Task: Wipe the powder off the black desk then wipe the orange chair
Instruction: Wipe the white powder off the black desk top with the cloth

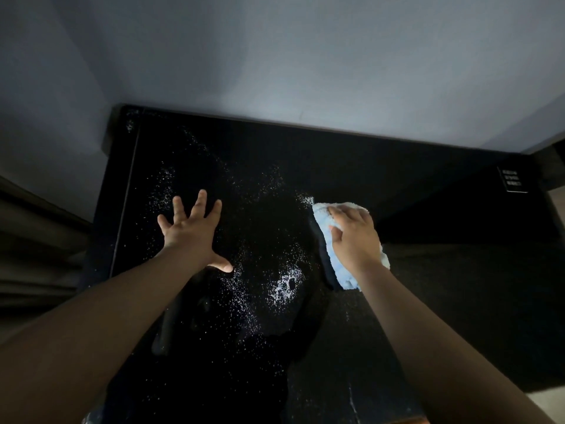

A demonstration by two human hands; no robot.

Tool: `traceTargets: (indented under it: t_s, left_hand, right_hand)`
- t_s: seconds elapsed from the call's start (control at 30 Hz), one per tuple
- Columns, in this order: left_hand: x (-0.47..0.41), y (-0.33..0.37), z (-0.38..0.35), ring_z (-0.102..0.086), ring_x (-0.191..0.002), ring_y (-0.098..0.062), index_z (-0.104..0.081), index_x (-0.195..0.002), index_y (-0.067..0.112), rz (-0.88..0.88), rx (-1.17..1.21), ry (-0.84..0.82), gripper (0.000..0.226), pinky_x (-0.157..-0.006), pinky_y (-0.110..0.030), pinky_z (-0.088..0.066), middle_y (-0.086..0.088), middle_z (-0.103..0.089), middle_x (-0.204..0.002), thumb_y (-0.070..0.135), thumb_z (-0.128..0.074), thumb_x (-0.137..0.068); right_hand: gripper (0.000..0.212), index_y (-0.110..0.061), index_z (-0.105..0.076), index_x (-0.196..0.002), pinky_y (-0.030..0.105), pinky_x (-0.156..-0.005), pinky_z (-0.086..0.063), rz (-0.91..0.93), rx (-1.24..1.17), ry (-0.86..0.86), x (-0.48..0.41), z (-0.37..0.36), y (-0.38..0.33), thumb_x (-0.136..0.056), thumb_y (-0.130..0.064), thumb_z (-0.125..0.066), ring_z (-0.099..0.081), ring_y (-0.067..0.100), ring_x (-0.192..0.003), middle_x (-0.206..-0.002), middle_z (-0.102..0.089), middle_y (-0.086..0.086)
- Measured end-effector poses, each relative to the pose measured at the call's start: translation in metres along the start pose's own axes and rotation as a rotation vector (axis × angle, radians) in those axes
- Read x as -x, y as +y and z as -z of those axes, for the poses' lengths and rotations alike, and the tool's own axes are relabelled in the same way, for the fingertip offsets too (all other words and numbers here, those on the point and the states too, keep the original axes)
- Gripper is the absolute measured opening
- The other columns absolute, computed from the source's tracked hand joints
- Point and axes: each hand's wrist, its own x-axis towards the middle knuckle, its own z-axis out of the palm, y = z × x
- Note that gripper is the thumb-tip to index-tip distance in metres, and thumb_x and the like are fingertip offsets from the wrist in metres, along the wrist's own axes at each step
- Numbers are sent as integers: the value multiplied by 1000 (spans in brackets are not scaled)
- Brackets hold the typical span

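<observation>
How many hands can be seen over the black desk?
2. The left hand lies spread open over the powder on the black desk; the right hand, further right, grips a light blue cloth against it. No other hand seems hidden.

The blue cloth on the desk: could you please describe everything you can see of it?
The cloth is pale blue and fluffy, like microfibre, bunched into a pad. It lies on the black desk, right of the scattered white powder, with specks at its far corner. The right hand covers its middle, gripping it.
</observation>
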Motion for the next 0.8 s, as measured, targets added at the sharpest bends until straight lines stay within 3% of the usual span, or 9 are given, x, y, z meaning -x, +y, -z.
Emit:
traceTargets:
  t_s: [0.2, 0.33, 0.47, 0.67, 0.8]
  left_hand:
    - [19, 5, -14, 10, -144, -46, 17, -151, 20, 93, 117, 89, 135, -116, -58, -14, -8, 20, -159, 71, -70, -61]
    - [33, 7, -26, 9, -145, -42, 8, -153, 19, 42, 145, 159, 113, -118, -54, -11, -8, 14, -160, 67, -60, -77]
    - [51, 12, -36, 9, -146, -39, 3, -154, 18, -30, 150, 128, 102, -120, -51, -8, -7, 12, -161, 69, -49, -82]
    - [85, 19, -55, 14, -146, -37, 9, -153, 20, -128, 41, 35, 106, -119, -51, -3, -7, 19, -159, 70, -51, -81]
    - [103, 21, -71, 21, -143, -42, 20, -150, 20, -150, -74, -23, 123, -116, -58, -1, -10, 30, -155, 78, -54, -71]
  right_hand:
    - [42, -22, -54, -136, 47, -94, -47, -28, 7, -20, 21, -2, 2, -94, -20, -53, -37, 32, -131, -139, -53, 0]
    - [42, -25, -53, -137, 48, -96, -46, -59, -7, -39, 36, -3, 1, -95, -21, -52, -35, 29, -134, -140, -51, -4]
    - [43, -25, -52, -137, 49, -97, -45, -63, -21, -50, 52, -4, 2, -95, -21, -52, -35, 29, -133, -141, -50, -5]
    - [42, -25, -55, -135, 49, -95, -47, -76, -38, -35, 79, -6, 3, -93, -20, -54, -38, 32, -132, -139, -52, -4]
    - [43, -27, -51, -138, 47, -99, -44, -87, -28, -68, 99, -7, 4, -96, -22, -51, -33, 28, -136, -144, -47, -6]
